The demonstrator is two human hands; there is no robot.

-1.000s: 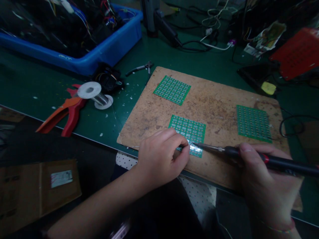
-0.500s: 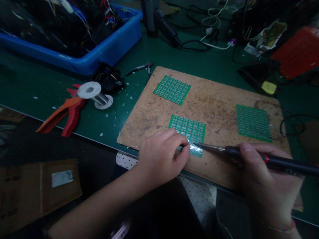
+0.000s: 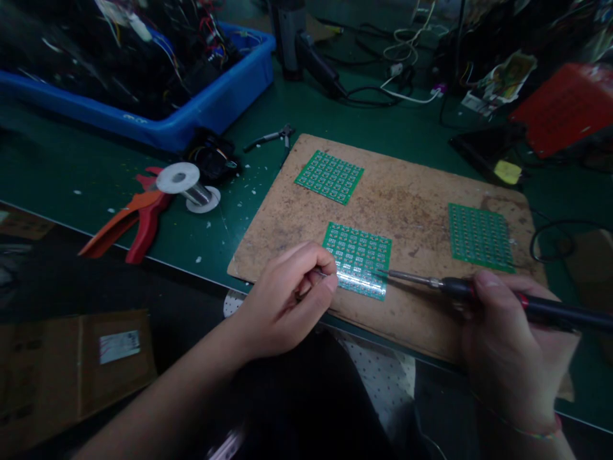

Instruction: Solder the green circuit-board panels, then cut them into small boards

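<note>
My right hand (image 3: 517, 338) is wrapped round the dark handle of a soldering iron (image 3: 536, 310), which points left. The iron's metal tip is over the right edge of the nearest green circuit board panel (image 3: 359, 249); whether it touches cannot be made out. My left hand (image 3: 297, 297) is closed in a pinch at the panel's left edge, with a thin length of solder wire (image 3: 322, 273) between thumb and fingers, mostly hidden. Light glares off the panel's lower rows. Two more panels lie on the brown board, one at the back left (image 3: 330, 177), another at the right (image 3: 480, 236).
The worn brown board (image 3: 407, 204) lies on a green bench. Left of it are a solder spool (image 3: 191, 188), red-orange pliers (image 3: 146, 217) and small cutters (image 3: 271, 137). A blue bin (image 3: 230, 96) of wired parts stands behind. A red box (image 3: 565, 108) sits at the back right.
My left hand has drawn back to the left, uncovering more of the near panel. The soldering iron's tip has shifted slightly right, away from the left fingers. The camera view has shifted a little.
</note>
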